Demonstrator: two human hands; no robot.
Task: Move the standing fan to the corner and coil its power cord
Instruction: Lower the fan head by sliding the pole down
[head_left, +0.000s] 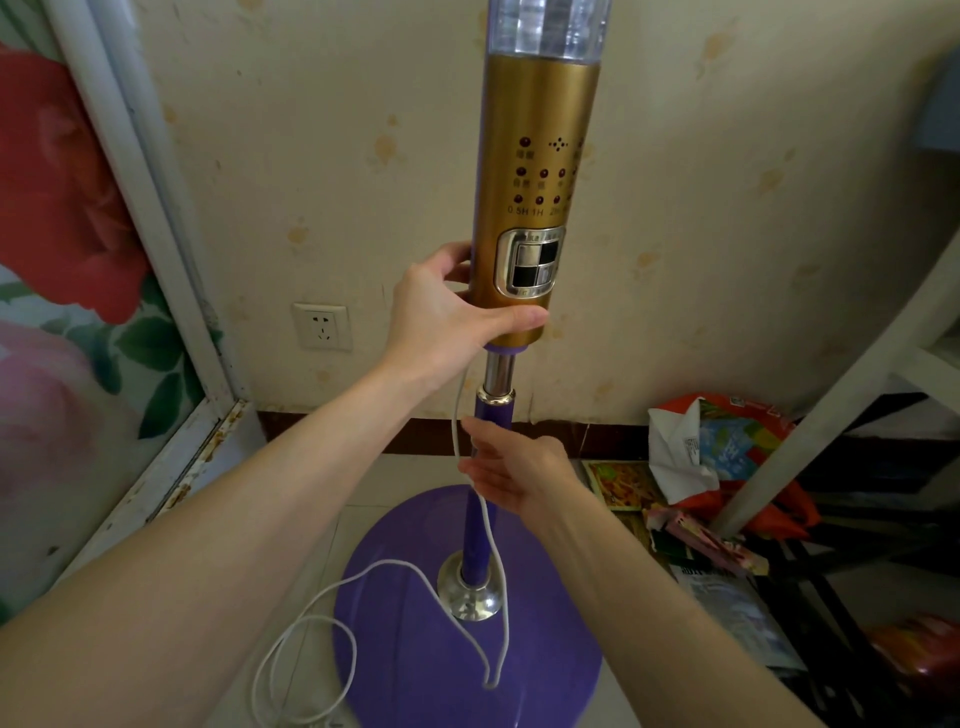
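The standing fan (537, 171) rises in front of me, with a gold control column, a purple pole and a round purple base (415, 649) on the tiled floor. My left hand (447, 317) grips the bottom of the gold column, and the white power cord (457, 405) also runs up into this hand. My right hand (514, 475) is lower, beside the purple pole, fingers loosely curled with the cord passing through them. From there the cord hangs down in loops over the base and onto the floor at the lower left.
A wall socket (322, 326) sits on the papered wall to the left of the fan. A floral glass door with a white frame (171, 260) stands at the left. Bags and papers (717, 467) lie on the floor at the right, under a white slanted frame (831, 405).
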